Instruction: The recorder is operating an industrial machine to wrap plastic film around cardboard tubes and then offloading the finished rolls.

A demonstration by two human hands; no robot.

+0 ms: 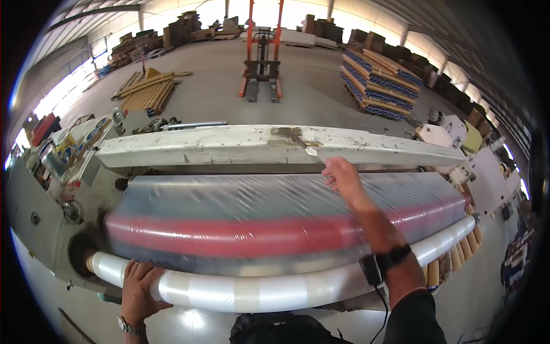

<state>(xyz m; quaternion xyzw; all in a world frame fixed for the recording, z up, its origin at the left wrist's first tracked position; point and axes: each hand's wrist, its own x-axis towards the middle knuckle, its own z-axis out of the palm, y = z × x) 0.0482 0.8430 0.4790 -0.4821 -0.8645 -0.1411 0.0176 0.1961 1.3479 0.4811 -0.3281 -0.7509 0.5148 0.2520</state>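
My left hand is curved over the left part of a long roll of whitish plastic film, its fingers across the top and its thumb apart. My right hand hovers over the far side of a wide sheet of clear, wrinkled film. Its fingers are curled, and whatever they may hold is hidden. Just beyond that hand, a thin tool with a dark handle and a pale tip lies on a worn white beam. Beneath the clear film runs a broad red band.
Machine side housings stand left and right. Cardboard tubes lie below the roll's right end. Farther off are an orange lift stacker, a pile of tubes and a stack of blue-ended tubes.
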